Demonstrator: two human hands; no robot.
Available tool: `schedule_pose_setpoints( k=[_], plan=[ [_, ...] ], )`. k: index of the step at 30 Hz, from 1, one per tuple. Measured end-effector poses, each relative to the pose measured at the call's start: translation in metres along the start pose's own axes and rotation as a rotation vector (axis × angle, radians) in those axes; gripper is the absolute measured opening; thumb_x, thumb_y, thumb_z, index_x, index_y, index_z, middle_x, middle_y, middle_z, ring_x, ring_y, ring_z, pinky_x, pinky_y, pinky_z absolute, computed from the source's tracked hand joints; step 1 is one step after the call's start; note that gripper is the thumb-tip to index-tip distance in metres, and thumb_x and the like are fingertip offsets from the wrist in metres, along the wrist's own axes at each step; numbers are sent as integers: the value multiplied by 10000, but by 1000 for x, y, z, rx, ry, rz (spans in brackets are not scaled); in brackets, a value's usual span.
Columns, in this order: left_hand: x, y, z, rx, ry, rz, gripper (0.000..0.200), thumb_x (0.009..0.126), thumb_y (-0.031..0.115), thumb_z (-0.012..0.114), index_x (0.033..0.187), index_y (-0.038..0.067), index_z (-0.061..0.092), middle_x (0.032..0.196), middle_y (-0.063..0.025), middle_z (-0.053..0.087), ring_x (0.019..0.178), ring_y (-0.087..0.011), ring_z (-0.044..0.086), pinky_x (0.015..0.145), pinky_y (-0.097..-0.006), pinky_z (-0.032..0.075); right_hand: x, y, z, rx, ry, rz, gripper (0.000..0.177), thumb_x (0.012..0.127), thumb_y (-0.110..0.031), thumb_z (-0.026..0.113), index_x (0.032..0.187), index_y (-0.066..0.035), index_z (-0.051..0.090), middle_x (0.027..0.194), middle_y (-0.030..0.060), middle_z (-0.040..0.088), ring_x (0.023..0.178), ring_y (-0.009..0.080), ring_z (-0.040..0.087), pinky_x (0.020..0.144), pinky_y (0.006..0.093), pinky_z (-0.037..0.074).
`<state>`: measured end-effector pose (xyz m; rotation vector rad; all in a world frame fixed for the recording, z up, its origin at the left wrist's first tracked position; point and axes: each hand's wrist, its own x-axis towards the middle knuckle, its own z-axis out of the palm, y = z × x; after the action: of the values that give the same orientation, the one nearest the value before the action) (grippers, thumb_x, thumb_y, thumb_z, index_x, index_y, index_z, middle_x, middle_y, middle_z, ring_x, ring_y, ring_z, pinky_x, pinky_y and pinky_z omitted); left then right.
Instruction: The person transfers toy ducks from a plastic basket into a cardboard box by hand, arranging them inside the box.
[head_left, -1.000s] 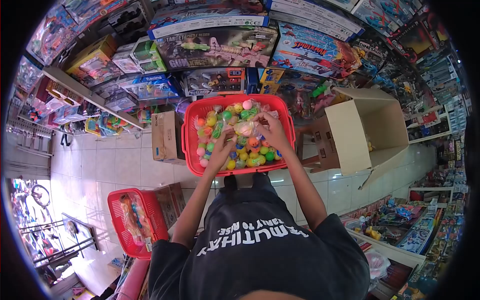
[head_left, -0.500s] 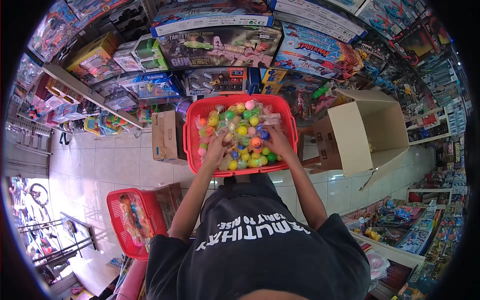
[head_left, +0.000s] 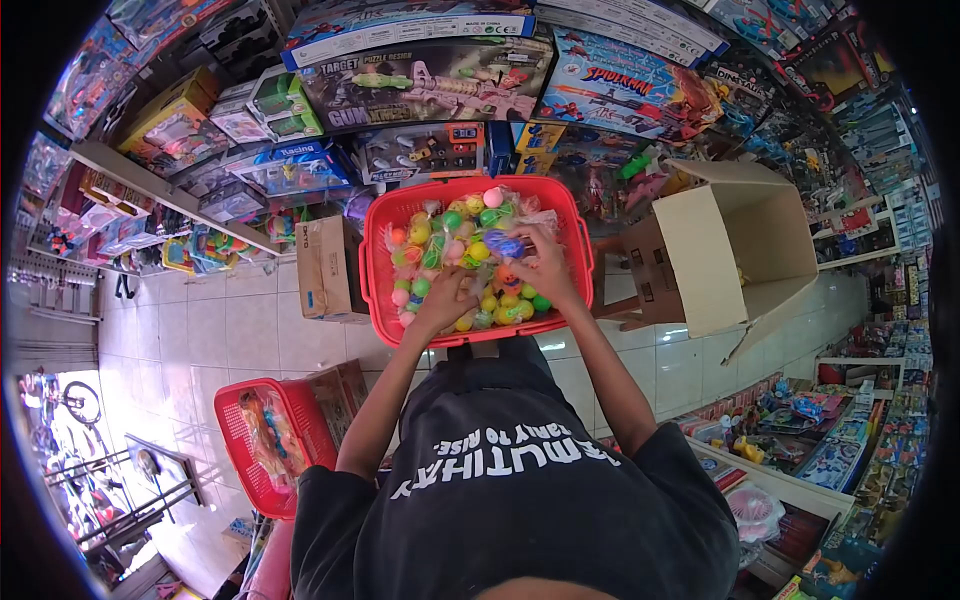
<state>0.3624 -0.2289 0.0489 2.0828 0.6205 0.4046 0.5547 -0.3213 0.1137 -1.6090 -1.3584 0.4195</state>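
Observation:
A red plastic basket (head_left: 372, 300) in front of me holds many small colourful balls (head_left: 480, 250) in clear plastic wrapping: yellow, green, pink, orange and blue. My right hand (head_left: 546, 268) is over the right half of the basket, its fingers closed on a blue ball in clear wrapping (head_left: 503, 244), slightly blurred. At the lower middle of the pile is my left hand (head_left: 448, 300), fingers curled in among the wrapped balls; what they pinch is hidden. An orange ball (head_left: 506, 275) lies between the two hands.
A brown carton (head_left: 325, 268) stands left of the basket, and a large open cardboard box (head_left: 690, 260) is at right. Behind are shelves of boxed toys (head_left: 430, 85). A second red basket (head_left: 240, 440) with bagged toys sits at lower left, on the tiled floor.
My right hand has moved up and left with the blue ball. The left hand has shifted slightly down and right within the pile. The view has tilted slightly.

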Motion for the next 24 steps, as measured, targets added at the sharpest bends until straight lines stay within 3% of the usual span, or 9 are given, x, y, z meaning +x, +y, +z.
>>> schedule_pose_setpoints(
  k=[2,4,7,8,12,14,17,21,24],
  plan=[
    [7,3,-4,24,73,86,420,762,269,635,1095,27,548,1007,-138,554,1009,-277,535,885,-382,407,4,-5,12,32,-21,-40,359,691,-86,667,1014,-43,515,986,110,527,934,260,545,796,338,448],
    [13,8,-8,-1056,224,-461,389,845,325,580,1113,51,515,979,-93,551,983,-214,553,814,-374,456,6,-20,27,237,-139,-34,344,719,-76,658,1023,-37,502,986,83,535,928,205,553,807,311,450],
    [8,25,-17,-1409,252,-460,345,901,340,505,1134,89,470,943,-55,547,885,-151,578,682,-319,497,3,-28,44,326,-302,-15,347,740,-63,657,1047,-27,499,1021,74,508,966,154,534,823,279,450],
    [7,26,-18,-1409,255,-460,345,901,340,505,1134,89,470,943,-55,547,885,-151,578,682,-319,497,-2,-25,49,478,-333,60,325,761,-76,640,1051,-33,501,1025,63,508,971,138,530,813,276,445],
    [-3,11,-26,-1248,458,-487,301,907,308,494,1107,86,461,916,-45,553,767,-141,591,582,-272,499,-12,-10,30,337,-253,154,327,767,-116,640,1054,-34,506,994,82,522,961,192,548,796,320,455],
    [-8,1,-30,-1307,507,-478,278,908,310,491,1067,81,493,905,-42,560,752,-145,595,578,-276,500,-23,7,21,-435,-78,-12,363,750,-189,652,1051,-38,516,963,117,540,938,265,563,765,386,457],
    [-8,-2,-32,-1333,504,-456,263,903,283,499,1081,90,492,902,-36,564,745,-142,589,582,-288,502,-38,23,23,-773,-35,-136,376,695,-193,675,1007,-35,536,901,142,544,914,322,546,757,435,441],
    [-7,2,-29,-1324,508,-481,272,902,276,496,1101,91,480,911,-38,562,751,-144,590,608,-305,518,-34,40,17,-568,-154,40,335,689,-185,677,959,-31,551,836,135,551,898,323,543,757,439,440],
    [-3,3,-29,-1293,466,-476,296,911,281,478,1159,126,440,956,-48,547,773,-159,593,628,-323,528,-30,43,5,-370,-190,189,305,733,-186,669,969,-28,560,857,111,563,899,296,557,797,370,433]
  ],
)
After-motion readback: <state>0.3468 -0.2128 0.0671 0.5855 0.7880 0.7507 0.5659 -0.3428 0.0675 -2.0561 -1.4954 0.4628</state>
